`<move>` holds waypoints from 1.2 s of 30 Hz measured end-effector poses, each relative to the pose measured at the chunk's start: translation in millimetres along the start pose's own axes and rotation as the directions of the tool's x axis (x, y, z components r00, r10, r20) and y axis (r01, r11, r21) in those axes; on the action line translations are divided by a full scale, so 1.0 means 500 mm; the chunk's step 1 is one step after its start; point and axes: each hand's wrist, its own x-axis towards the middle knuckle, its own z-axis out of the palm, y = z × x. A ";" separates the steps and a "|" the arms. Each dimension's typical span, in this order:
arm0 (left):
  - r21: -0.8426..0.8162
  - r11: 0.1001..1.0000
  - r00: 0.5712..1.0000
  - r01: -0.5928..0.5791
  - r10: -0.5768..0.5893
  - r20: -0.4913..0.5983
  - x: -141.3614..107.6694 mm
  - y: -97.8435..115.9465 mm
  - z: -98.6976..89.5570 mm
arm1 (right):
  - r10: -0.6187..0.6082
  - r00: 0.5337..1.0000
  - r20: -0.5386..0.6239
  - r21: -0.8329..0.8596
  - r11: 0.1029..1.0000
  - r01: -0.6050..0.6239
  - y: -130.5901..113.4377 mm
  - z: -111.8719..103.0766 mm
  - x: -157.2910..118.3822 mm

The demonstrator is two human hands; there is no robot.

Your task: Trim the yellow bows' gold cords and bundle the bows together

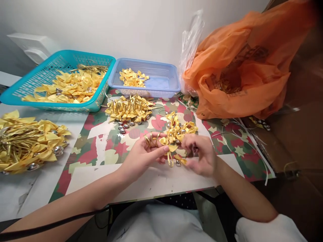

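My left hand [143, 151] pinches a yellow ribbon bow [172, 147] between thumb and fingers. Gold cord [150, 139] is looped around its fingers, and a loop of gold cord hangs below the bow. My right hand [200, 154] is just to the right, blurred, its fingers curled around something dark that I cannot make out. By its thumb is a small yellow bow with a silver bell [178, 163]; whether the thumb touches it is unclear. Just beyond both hands lies a pile of yellow bows with silver bells [181, 129].
A teal basket [98, 101] and a blue basket [151, 90] hold yellow bows at the back. Bundled bows [130, 107] and loose silver bells [123, 127] lie before them. A big bundle [37, 141] sits left. An orange plastic bag [227, 104] stands right, near white strips [264, 168].
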 end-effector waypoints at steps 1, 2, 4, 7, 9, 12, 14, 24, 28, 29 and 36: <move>0.023 1.000 1.000 -0.010 0.010 0.002 0.000 0.001 0.000 | 0.078 0.997 0.021 -0.032 0.997 -0.077 0.000 -0.009 0.000; 0.045 0.999 1.000 -0.014 0.014 0.008 0.000 0.002 0.000 | 0.140 0.989 0.049 -0.086 0.987 -0.136 0.000 -0.017 0.000; 0.080 0.997 1.000 -0.009 0.007 0.026 -0.001 0.003 0.001 | 0.220 0.968 0.120 -0.230 0.955 -0.189 0.001 -0.029 0.002; 0.107 0.994 0.999 0.013 -0.016 0.032 -0.001 0.001 0.000 | 0.298 0.927 0.229 -0.407 0.894 -0.187 -0.002 -0.037 0.007; 0.130 0.991 0.999 0.022 -0.027 0.037 -0.002 0.000 -0.002 | 0.348 0.899 0.265 -0.471 0.860 -0.195 -0.005 -0.039 0.010; 0.170 0.985 0.998 0.031 -0.039 0.044 -0.001 0.000 -0.004 | 0.404 0.868 0.289 -0.535 0.820 -0.204 -0.009 -0.045 0.011; 0.192 0.981 0.998 0.041 -0.050 0.044 0.000 0.002 -0.004 | 0.429 0.849 0.308 -0.569 0.798 -0.196 -0.011 -0.048 0.010; 0.229 0.968 0.992 0.100 -0.115 0.053 0.003 0.004 0.002 | 0.418 0.843 0.339 -0.603 0.784 -0.146 -0.012 -0.046 0.010; 0.240 0.965 0.989 0.105 -0.126 0.074 0.002 0.004 0.001 | 0.409 0.850 0.331 -0.605 0.783 -0.142 -0.012 -0.045 0.010; 0.239 0.965 0.988 0.108 -0.130 0.078 0.002 0.004 0.000 | 0.407 0.852 0.328 -0.606 0.783 -0.141 -0.012 -0.045 0.009; 0.211 0.973 0.989 0.096 -0.117 0.091 0.002 0.003 -0.006 | 0.402 0.877 0.263 -0.522 0.824 -0.221 -0.004 -0.052 0.005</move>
